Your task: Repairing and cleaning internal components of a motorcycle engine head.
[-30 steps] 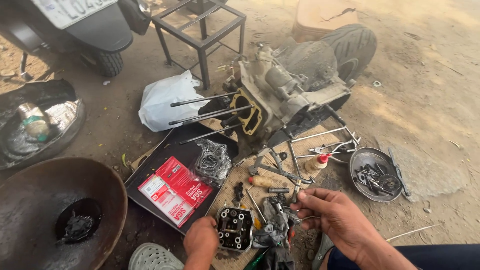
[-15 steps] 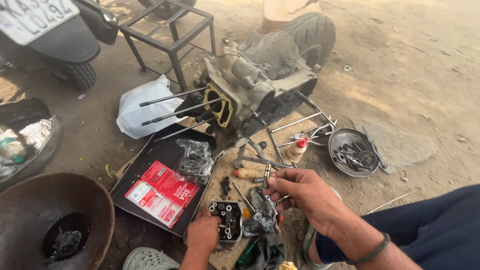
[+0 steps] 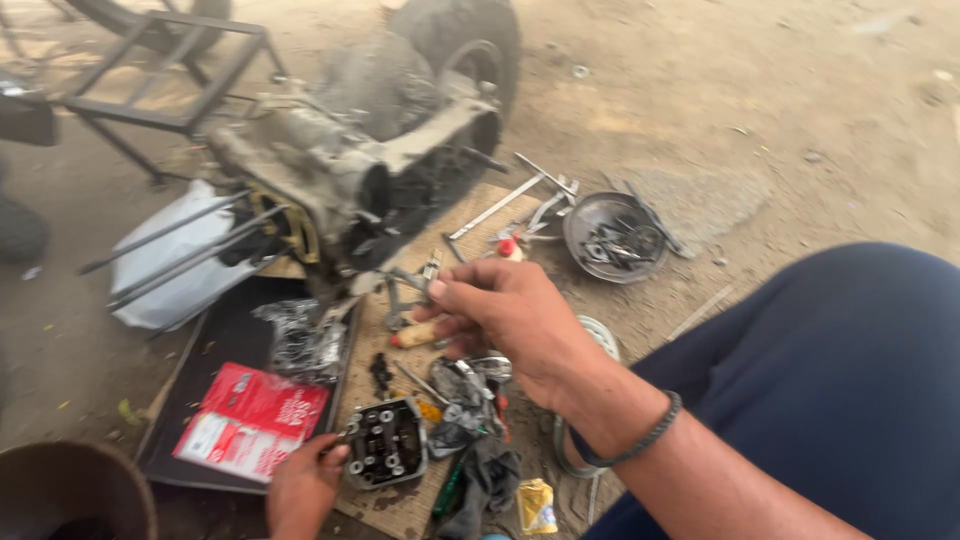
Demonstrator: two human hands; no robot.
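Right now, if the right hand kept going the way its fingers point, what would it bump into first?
Probably the engine block. The right hand points up-left toward it, with small metal tools lying just below that line. Depth is hard to judge.

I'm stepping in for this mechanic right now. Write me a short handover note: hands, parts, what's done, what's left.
Left hand grips the edge of the cylinder head, which lies on the cardboard mat.
Right hand is closed above the loose tools; what it pinches is too blurred to tell.
Engine block lies with its long studs bare.
Done: head is off the engine.
Left: head not refitted; small parts sit in the metal bowl.
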